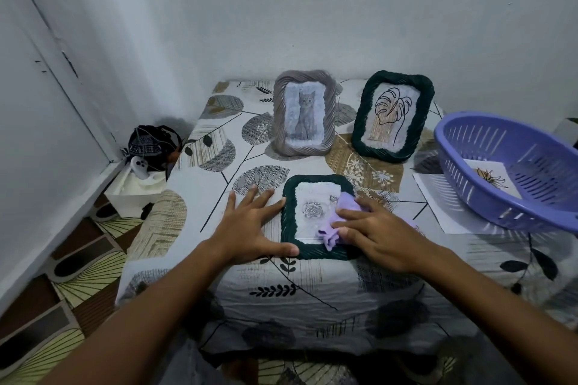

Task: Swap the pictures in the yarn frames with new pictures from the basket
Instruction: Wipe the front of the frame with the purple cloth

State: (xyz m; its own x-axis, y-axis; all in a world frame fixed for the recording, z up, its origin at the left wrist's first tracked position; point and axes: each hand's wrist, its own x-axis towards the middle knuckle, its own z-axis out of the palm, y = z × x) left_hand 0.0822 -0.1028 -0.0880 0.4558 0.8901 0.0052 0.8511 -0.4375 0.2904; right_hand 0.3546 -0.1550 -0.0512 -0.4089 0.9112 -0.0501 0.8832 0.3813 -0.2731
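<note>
A dark green yarn frame lies flat near the table's front, holding a grey rose picture. My left hand rests flat beside its left edge, fingers spread, thumb touching the lower corner. My right hand presses a lilac cloth onto the frame's right half. Behind stand a grey yarn frame with a cat picture and a second dark green frame with a leaf drawing. A purple basket at the right holds a flower picture.
The table wears a leaf-patterned cloth and stands against a white wall. A white sheet lies under the basket. At the left, on the floor, a white box carries a dark cap and a small white toy.
</note>
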